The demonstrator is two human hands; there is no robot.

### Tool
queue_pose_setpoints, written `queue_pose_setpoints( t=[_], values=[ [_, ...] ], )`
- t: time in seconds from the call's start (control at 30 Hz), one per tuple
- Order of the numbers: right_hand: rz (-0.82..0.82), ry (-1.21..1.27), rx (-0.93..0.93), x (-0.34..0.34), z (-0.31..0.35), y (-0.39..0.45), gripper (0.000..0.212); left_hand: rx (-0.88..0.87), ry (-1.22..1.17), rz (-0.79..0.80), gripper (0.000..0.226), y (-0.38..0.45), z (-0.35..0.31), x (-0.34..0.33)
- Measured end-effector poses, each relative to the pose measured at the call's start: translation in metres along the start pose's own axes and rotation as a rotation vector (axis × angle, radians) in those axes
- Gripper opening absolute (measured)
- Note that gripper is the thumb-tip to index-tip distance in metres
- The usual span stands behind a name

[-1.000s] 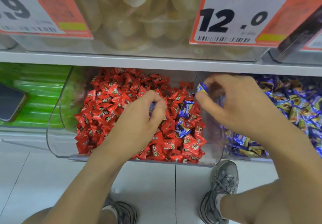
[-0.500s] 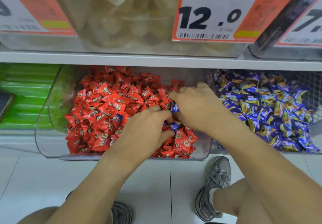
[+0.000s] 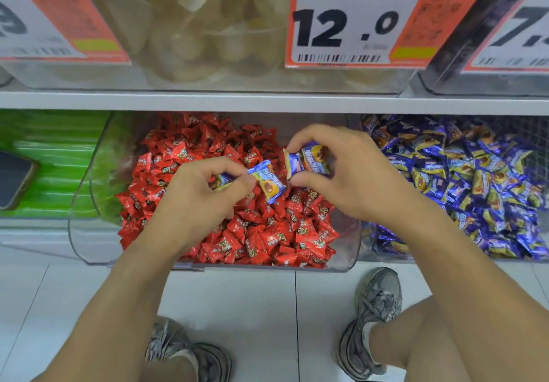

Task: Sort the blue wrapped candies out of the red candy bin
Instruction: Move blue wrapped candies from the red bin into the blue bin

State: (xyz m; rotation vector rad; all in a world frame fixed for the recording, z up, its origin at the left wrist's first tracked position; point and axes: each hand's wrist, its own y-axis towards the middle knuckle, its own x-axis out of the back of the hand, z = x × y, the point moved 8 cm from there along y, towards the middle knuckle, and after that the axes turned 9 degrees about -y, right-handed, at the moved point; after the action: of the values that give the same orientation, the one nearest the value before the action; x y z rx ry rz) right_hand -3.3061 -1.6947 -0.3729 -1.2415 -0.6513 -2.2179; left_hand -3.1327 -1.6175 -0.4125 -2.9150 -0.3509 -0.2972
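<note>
A clear bin (image 3: 80, 233) full of red wrapped candies (image 3: 261, 242) sits on the lower shelf. My left hand (image 3: 196, 200) hovers over the red pile and pinches blue wrapped candies (image 3: 267, 181) between thumb and fingers. Just to the right, my right hand (image 3: 350, 179) grips two more blue wrapped candies (image 3: 309, 161) above the red bin's right side. The bin of blue candies (image 3: 475, 185) lies directly to the right of the red one.
A green bin (image 3: 53, 167) with a phone (image 3: 12, 182) on it stands at the left. The upper shelf (image 3: 267, 102) carries clear bins and orange price tags (image 3: 350, 19). White floor tiles and my shoes (image 3: 377, 307) are below.
Both hands have lifted out of the red pile, each now holding blue candies in plain sight. The camera has shifted a little toward the right.
</note>
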Motion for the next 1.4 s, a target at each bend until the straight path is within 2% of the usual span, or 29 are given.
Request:
queue_pose_setpoints(
  t=[0.07, 0.17, 0.27, 0.37, 0.43, 0.53, 0.63, 0.73, 0.8, 0.87, 0.93, 1.03, 1.1, 1.13, 1.23, 1.3, 1.33, 1.4],
  values=[
    [0.057, 0.176, -0.028, -0.002, 0.007, -0.01, 0.036, 0.055, -0.066, 0.022, 0.014, 0.0, 0.003, -0.001],
    [0.174, 0.294, -0.034, -0.016, 0.02, -0.018, 0.05, 0.088, -0.154, 0.027, 0.016, -0.002, 0.0, -0.008],
    [0.244, 0.429, -0.051, -0.028, 0.029, -0.019, 0.04, 0.012, -0.187, 0.031, 0.014, -0.006, -0.011, -0.021],
    [0.211, 0.591, -0.092, -0.029, 0.032, -0.02, 0.033, -0.055, -0.22, 0.012, 0.016, -0.01, -0.018, -0.029],
    [0.129, 0.68, -0.109, -0.022, 0.031, -0.021, 0.029, -0.072, -0.261, 0.021, 0.024, -0.013, -0.024, -0.034],
    [-0.055, 0.585, -0.079, 0.005, 0.024, -0.03, 0.022, -0.115, -0.185, 0.033, 0.032, -0.016, -0.03, -0.046],
    [-0.133, 0.488, -0.107, 0.027, 0.008, -0.047, 0.021, -0.148, -0.102, -0.015, 0.032, -0.018, -0.03, -0.062],
    [-0.179, 0.473, -0.222, 0.049, -0.03, -0.066, 0.027, -0.145, -0.194, -0.1, 0.02, -0.027, -0.039, -0.084],
    [-0.231, 0.486, -0.312, 0.063, -0.06, -0.079, 0.031, -0.236, -0.199, -0.079, 0.01, -0.032, -0.06, -0.109],
    [-0.264, 0.517, -0.375, 0.073, -0.087, -0.089, 0.035, -0.418, -0.042, -0.041, 0.002, -0.035, -0.089, -0.133],
    [-0.313, 0.484, -0.394, 0.084, -0.105, -0.094, 0.036, -0.589, 0.181, 0.005, 0.015, -0.034, -0.112, -0.16],
    [-0.461, 0.374, -0.432, 0.101, -0.129, -0.102, 0.032, -0.672, 0.558, 0.251, 0.042, -0.022, -0.118, -0.211],
    [-0.529, 0.33, -0.484, 0.106, -0.143, -0.106, 0.025, -0.706, 0.868, 0.289, 0.055, -0.016, -0.11, -0.226],
    [-0.536, 0.331, -0.51, 0.107, -0.146, -0.107, 0.024, -0.728, 0.889, 0.258, 0.055, -0.016, -0.111, -0.224],
    [-0.458, 0.299, -0.552, 0.101, -0.151, -0.103, 0.032, -0.72, 0.594, 0.034, 0.033, -0.02, -0.112, -0.18],
    [-0.387, 0.267, -0.557, 0.096, -0.149, -0.099, 0.037, -0.664, 0.548, -0.089, 0.025, -0.02, -0.096, -0.146],
    [-0.356, 0.228, -0.552, 0.095, -0.145, -0.097, 0.038, -0.624, 0.583, -0.093, 0.024, -0.017, -0.084, -0.133],
    [-0.348, 0.14, -0.542, 0.094, -0.136, -0.094, 0.035, -0.544, 0.685, 0.01, 0.027, -0.009, -0.058, -0.118]
  ],
)
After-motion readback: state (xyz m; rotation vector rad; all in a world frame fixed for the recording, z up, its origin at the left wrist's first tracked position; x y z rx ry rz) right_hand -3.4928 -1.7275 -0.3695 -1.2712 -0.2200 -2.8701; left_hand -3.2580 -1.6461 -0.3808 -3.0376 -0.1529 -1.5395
